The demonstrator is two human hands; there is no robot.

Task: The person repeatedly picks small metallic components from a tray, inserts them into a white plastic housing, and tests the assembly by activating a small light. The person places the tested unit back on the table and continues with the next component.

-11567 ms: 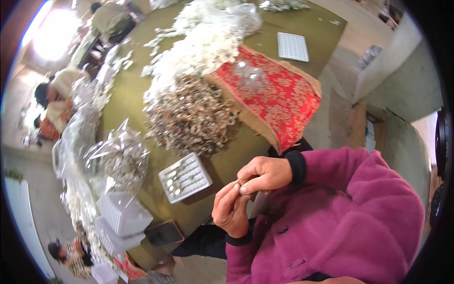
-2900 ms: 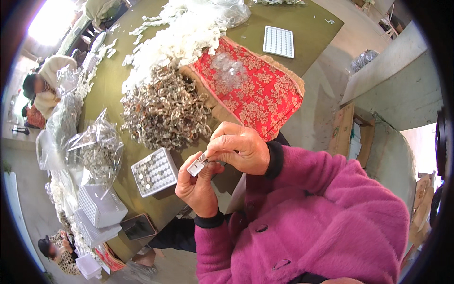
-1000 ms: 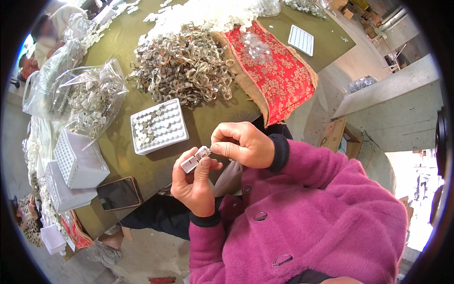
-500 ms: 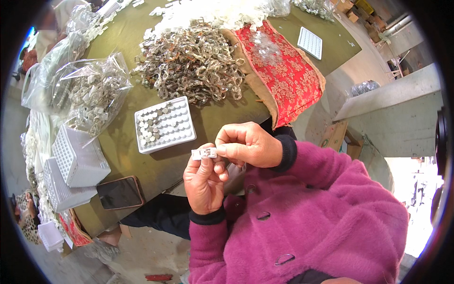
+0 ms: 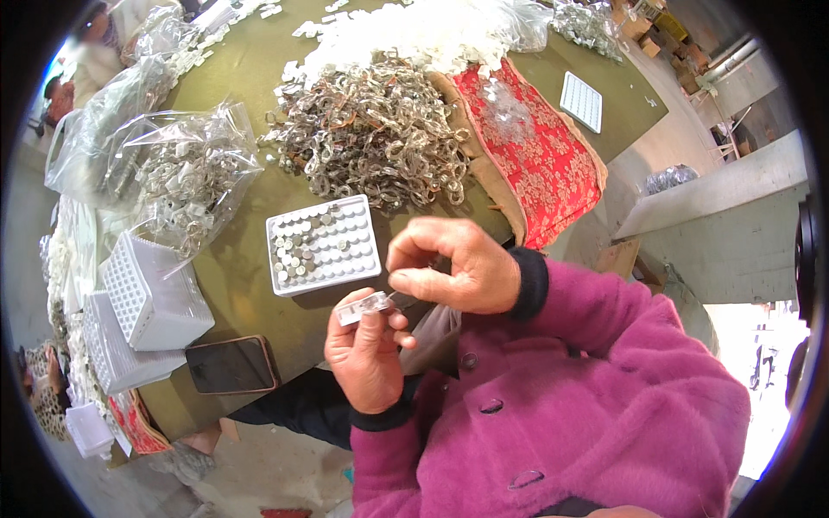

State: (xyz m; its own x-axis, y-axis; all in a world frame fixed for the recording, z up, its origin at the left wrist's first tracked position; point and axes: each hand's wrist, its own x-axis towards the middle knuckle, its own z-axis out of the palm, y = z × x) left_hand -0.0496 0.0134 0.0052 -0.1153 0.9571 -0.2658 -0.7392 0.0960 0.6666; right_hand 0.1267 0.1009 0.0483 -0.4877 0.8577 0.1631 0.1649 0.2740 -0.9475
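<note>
My left hand (image 5: 370,371) pinches a small clear-and-white plastic case (image 5: 361,307) between thumb and fingers, holding it in front of my body. Small metal-looking parts show inside the case. At the case's right end is my right hand (image 5: 466,268), thumb and forefinger bent toward each other. Whatever lies between those fingertips is too small to make out. Just beyond both hands sits a white dimpled tray (image 5: 358,269). Several round silver button cells (image 5: 294,257) lie on its left part.
A large heap of clear loop-shaped pieces (image 5: 371,129) lies behind the tray, beside a red patterned cloth (image 5: 544,155). At left are a clear plastic bag (image 5: 186,173), stacked white trays (image 5: 151,289) and a phone (image 5: 231,366). Another white tray (image 5: 581,102) rests at far right.
My right hand has drawn slightly back and up from the case, its fingers now more arched. The case has tilted, its right end higher. The whole view has shifted a little.
</note>
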